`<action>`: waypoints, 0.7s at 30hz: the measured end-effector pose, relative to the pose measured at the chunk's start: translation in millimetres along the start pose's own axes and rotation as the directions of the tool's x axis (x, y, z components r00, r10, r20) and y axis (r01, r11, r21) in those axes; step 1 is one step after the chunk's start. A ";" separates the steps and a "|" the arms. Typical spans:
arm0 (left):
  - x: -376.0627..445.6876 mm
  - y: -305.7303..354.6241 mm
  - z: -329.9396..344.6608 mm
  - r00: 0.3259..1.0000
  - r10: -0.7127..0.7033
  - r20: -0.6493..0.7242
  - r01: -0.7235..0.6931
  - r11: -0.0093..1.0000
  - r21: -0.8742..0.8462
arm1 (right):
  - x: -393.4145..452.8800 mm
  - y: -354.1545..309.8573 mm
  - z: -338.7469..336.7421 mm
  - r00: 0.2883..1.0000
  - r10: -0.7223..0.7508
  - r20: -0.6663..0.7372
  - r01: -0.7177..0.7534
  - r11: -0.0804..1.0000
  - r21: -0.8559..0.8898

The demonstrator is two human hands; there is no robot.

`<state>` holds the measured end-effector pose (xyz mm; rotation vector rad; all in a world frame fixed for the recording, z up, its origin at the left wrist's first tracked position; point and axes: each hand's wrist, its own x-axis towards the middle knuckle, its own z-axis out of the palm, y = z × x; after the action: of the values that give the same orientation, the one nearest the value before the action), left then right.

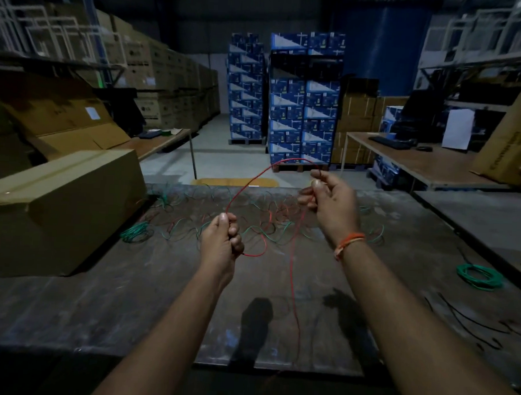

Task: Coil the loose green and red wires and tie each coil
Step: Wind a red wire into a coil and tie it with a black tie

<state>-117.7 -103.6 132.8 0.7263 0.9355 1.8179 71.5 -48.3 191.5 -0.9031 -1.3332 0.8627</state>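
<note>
Nearest us, above the front of the worn metal table (129, 305), we hold both hands up with a red wire (245, 186) arched between them. Our left hand (221, 240) is closed in a fist round one end of the arch, a short red tail curling out below the fingers. Our right hand (330, 200), an orange thread bracelet (348, 244) on its wrist, pinches the other end between thumb and fingertips, and from there the wire drops in a long line down to the near edge of the table. By our reckoning this is the first loop of a new red coil, with most of that wire not yet gathered. Farther out, a tangle of loose green and red wires (264, 218) lies spread across the middle of the table, so plenty is left. Two green coils look wound: one green coil (135, 232) beside the big cardboard box (53, 200) on the left, another green coil (479, 275) well apart on the right. Whether either is tied we cannot tell. No finished red coil shows. Beyond the table stand stacked blue cartons (302, 103) on a pallet.
</note>
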 end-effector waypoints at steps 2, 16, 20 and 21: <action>-1.0 2.2 2.9 1.000 0.001 0.000 -0.001 1.000 -0.010 | -6.8 16.1 2.2 0.975 0.142 0.171 -0.084 0.949 -0.304; -12.1 18.0 11.0 0.967 -0.008 0.255 -0.056 0.969 0.242 | -48.9 35.4 7.8 0.935 0.067 0.349 -0.016 0.989 -0.148; -17.9 21.9 2.4 0.950 -0.074 0.303 0.019 0.983 0.181 | -40.5 45.6 2.5 0.999 -0.012 -0.042 0.008 0.995 -0.098; -20.2 22.2 -0.5 0.942 -0.085 0.324 0.032 0.985 0.168 | -37.3 45.8 0.5 0.994 -0.050 -0.102 0.036 0.990 -0.134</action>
<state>-120.7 -128.4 149.6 1.0565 0.8741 1.5185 68.9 -63.2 134.5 -1.0057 -1.3246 0.6906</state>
